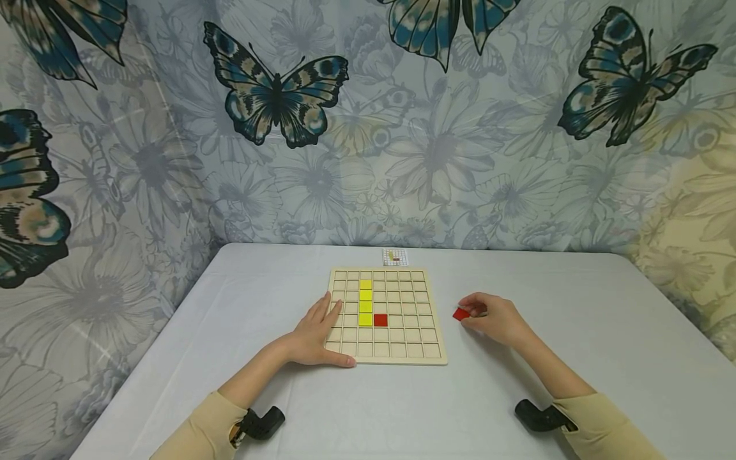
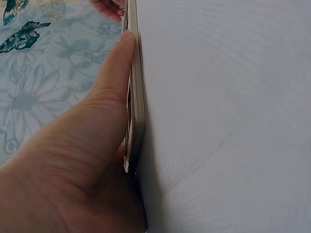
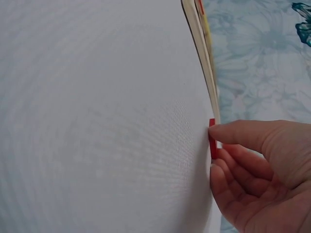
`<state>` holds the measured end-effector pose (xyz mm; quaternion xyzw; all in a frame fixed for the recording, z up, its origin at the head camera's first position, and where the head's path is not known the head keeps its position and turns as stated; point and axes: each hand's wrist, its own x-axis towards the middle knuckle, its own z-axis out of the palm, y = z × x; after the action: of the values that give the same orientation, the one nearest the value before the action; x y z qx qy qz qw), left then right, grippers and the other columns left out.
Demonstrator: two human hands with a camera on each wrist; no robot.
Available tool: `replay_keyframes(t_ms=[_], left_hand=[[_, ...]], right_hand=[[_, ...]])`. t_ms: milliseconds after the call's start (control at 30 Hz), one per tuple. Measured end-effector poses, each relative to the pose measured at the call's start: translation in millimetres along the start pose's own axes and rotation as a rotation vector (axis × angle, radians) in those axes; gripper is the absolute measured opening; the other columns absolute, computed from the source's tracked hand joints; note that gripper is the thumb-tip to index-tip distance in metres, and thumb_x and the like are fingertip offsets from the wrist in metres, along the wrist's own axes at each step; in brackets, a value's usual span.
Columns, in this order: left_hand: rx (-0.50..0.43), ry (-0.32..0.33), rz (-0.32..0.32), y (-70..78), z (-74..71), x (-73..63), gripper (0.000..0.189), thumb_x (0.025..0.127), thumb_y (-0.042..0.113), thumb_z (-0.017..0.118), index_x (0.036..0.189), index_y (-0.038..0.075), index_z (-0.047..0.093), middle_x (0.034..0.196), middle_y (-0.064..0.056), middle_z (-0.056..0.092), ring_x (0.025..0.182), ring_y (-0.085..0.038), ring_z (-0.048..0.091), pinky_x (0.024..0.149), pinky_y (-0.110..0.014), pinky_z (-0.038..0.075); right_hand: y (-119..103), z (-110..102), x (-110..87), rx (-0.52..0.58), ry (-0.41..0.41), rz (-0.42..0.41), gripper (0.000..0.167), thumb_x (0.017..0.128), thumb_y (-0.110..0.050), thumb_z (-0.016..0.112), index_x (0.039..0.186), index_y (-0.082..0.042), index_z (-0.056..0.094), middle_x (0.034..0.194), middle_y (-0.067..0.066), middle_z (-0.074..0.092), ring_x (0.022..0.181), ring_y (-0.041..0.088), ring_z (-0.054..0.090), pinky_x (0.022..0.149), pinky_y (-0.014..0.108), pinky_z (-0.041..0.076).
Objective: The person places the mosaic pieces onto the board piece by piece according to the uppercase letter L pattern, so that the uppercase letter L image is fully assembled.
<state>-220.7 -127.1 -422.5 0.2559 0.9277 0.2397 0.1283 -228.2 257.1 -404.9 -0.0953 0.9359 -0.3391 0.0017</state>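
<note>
A wooden grid board (image 1: pixel 402 349) lies flat on the white table. Four-sided yellow tiles (image 1: pixel 365 300) fill several squares of one column, and one red tile (image 1: pixel 381 320) sits beside the lowest of them. My left hand (image 1: pixel 313 335) rests on the board's left edge with fingers spread, the thumb along the near edge; in the left wrist view the thumb (image 2: pixel 114 68) lies against the board's side. To the right of the board, my right hand (image 1: pixel 497 317) pinches a second red tile (image 1: pixel 460 314) between thumb and fingers, at or just above the tabletop.
A small printed card (image 1: pixel 395 257) with a grid pattern lies behind the board, near the table's far edge. White cloth (image 1: pixel 276 275) covers the table. Butterfly-patterned fabric (image 1: pixel 368 191) hangs behind and at the sides. A black device is on each wrist.
</note>
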Motion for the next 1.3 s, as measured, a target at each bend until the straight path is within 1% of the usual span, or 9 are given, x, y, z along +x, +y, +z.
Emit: replay_keyframes(t_ms=[333, 500, 733, 867, 1100, 1300], left_hand=[[0.0, -0.009, 0.001, 0.4, -0.5, -0.3, 0.119, 0.077, 0.058, 0.075, 0.155, -0.002, 0.008, 0.159, -0.026, -0.009, 0.147, -0.04, -0.004, 0.114, -0.058, 0.011], [-0.001, -0.008, 0.002, 1.4, -1.3, -0.9, 0.119, 0.077, 0.058, 0.076, 0.155, -0.002, 0.009, 0.159, -0.026, -0.008, 0.147, -0.04, -0.004, 0.114, -0.058, 0.011], [0.003, -0.006, 0.007, 1.3, -2.0, -1.8, 0.119, 0.077, 0.06, 0.074, 0.155, -0.002, 0.009, 0.159, -0.026, -0.007, 0.147, -0.039, -0.004, 0.114, -0.058, 0.011], [0.006, -0.009, 0.005, 0.5, -1.9, -1.5, 0.119, 0.077, 0.06, 0.074, 0.155, -0.002, 0.008, 0.159, -0.026, -0.007, 0.147, -0.04, -0.004, 0.114, -0.058, 0.011], [-0.009, -0.002, 0.021, -0.3, -2.1, -1.6, 0.12, 0.076, 0.061, 0.074, 0.155, -0.003, 0.01, 0.159, -0.027, -0.007, 0.147, -0.04, -0.004, 0.113, -0.059, 0.01], [-0.011, 0.001, 0.031, -2.0, -1.2, -2.3, 0.122, 0.075, 0.065, 0.072, 0.155, -0.003, 0.01, 0.159, -0.027, -0.007, 0.146, -0.041, -0.004, 0.113, -0.06, 0.01]], right_hand=[[-1.3, 0.4, -1.0, 0.034, 0.002, 0.012, 0.032, 0.082, -0.01, 0.076, 0.112, -0.002, 0.067, 0.099, 0.006, 0.068, 0.089, 0.021, 0.062, 0.071, 0.032, 0.049], [-8.6, 2.4, -1.0, 0.064, 0.001, 0.008, 0.034, 0.082, -0.012, 0.077, 0.113, -0.002, 0.068, 0.102, 0.006, 0.069, 0.092, 0.022, 0.063, 0.075, 0.034, 0.049], [-21.8, 11.3, 1.6, 0.097, -0.015, 0.013, 0.035, 0.081, -0.015, 0.078, 0.113, -0.004, 0.068, 0.099, 0.004, 0.068, 0.092, 0.02, 0.061, 0.075, 0.033, 0.049], [-29.5, 17.6, 4.5, 0.11, -0.024, -0.005, 0.033, 0.081, -0.014, 0.078, 0.111, -0.005, 0.069, 0.095, 0.002, 0.068, 0.089, 0.018, 0.062, 0.073, 0.032, 0.048], [-43.2, 29.9, 9.6, 0.142, -0.059, -0.068, 0.033, 0.08, -0.012, 0.079, 0.11, -0.002, 0.068, 0.092, 0.002, 0.067, 0.086, 0.017, 0.062, 0.073, 0.032, 0.049], [-52.9, 40.7, 13.6, 0.156, -0.088, -0.076, 0.031, 0.078, -0.008, 0.079, 0.107, -0.003, 0.068, 0.089, 0.002, 0.065, 0.085, 0.017, 0.06, 0.074, 0.031, 0.049]])
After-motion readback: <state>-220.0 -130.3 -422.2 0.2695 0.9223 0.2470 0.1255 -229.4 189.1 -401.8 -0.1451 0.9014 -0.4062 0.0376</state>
